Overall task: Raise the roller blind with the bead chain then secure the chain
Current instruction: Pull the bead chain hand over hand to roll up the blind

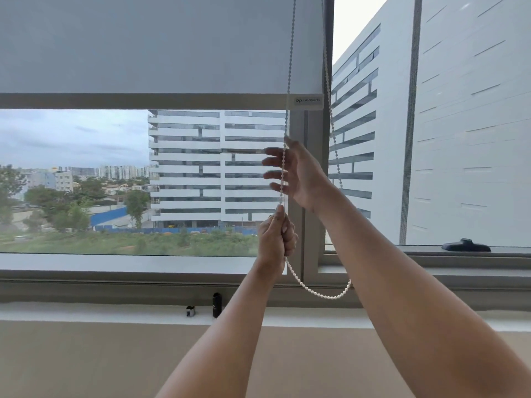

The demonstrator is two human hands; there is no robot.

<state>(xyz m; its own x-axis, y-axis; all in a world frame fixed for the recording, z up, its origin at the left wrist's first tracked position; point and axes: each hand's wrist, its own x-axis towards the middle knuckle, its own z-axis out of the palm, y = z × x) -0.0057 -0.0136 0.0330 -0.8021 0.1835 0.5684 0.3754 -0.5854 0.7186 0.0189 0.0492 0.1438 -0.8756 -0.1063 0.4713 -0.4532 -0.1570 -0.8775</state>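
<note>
A pale grey roller blind point(149, 44) covers the upper part of the window, and its bottom bar point(138, 101) hangs roughly a quarter of the way down the view. The white bead chain point(289, 70) drops along the blind's right edge and loops low at the sill point(321, 295). My left hand point(275, 239) is closed in a fist around the front strand of the chain, below the bar. My right hand point(298, 173) is higher up, its fingers spread apart, with the front strand running across its palm.
A grey window post point(311, 196) stands just right of the chain. Two small dark objects point(217, 304) sit on the white ledge below. A black window handle point(465, 245) lies on the right frame. A tan surface fills the foreground.
</note>
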